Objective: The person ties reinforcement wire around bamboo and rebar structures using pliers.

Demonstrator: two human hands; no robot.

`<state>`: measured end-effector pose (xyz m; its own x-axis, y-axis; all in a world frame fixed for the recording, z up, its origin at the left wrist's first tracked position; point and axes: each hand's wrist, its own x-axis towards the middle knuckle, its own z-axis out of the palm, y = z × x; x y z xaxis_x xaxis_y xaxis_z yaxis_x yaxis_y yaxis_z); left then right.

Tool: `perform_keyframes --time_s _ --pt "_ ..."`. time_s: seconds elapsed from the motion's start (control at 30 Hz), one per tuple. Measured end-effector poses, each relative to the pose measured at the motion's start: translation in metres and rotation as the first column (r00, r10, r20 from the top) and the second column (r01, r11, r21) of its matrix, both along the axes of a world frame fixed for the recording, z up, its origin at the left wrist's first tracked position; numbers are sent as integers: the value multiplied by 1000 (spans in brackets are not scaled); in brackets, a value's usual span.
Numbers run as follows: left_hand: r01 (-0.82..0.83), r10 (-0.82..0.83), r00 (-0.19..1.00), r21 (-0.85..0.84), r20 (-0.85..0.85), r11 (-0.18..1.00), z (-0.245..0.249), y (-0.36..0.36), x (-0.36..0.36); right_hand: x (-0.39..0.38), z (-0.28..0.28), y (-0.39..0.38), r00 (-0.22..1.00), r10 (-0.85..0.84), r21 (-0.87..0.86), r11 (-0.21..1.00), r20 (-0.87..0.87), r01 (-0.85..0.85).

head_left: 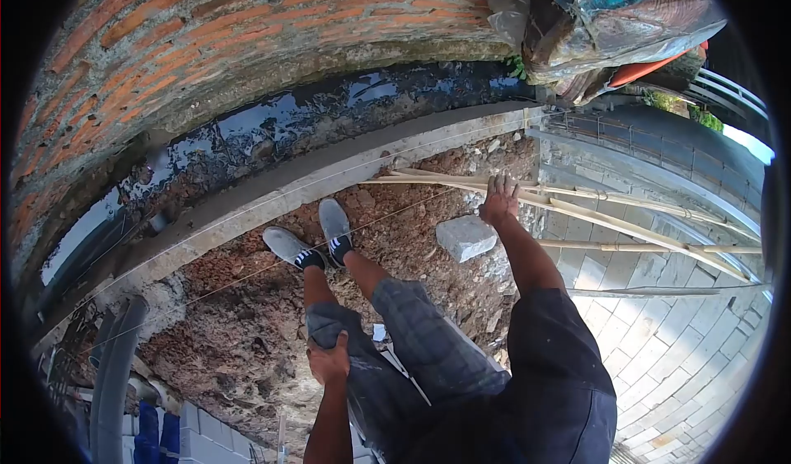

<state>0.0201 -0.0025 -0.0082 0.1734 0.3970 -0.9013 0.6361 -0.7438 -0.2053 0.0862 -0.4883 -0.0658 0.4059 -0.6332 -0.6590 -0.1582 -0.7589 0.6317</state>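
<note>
My right hand [500,202] reaches forward with its fingers closed over a long, pale bamboo pole [610,221]. Other thin poles lie alongside, their near ends hidden under or close to that hand. Just left of my right wrist, a rough grey concrete block [466,238] sits on the soil. My left hand [329,360] rests on my left leg over the checked shorts [362,381], thumb spread from the fingers and nothing held. Some of its fingertips are hidden. Both shoes [310,235] stand on reddish, stony earth.
A concrete kerb [305,185] runs ahead of my feet, with a wet, dark ditch [272,130] beyond it and a brick wall [222,35] behind. Strings cross above the soil. Grey pipes [115,381] stand at left, paving [651,332] lies at right, and plastic-wrapped bundles [618,39] are at upper right.
</note>
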Motion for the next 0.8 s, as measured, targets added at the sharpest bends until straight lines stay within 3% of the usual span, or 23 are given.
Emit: perform_keyframes --time_s 0.8 --pt "47 -45 998 -39 45 998 2 14 2 -25 2 8 994 100 17 995 46 -100"
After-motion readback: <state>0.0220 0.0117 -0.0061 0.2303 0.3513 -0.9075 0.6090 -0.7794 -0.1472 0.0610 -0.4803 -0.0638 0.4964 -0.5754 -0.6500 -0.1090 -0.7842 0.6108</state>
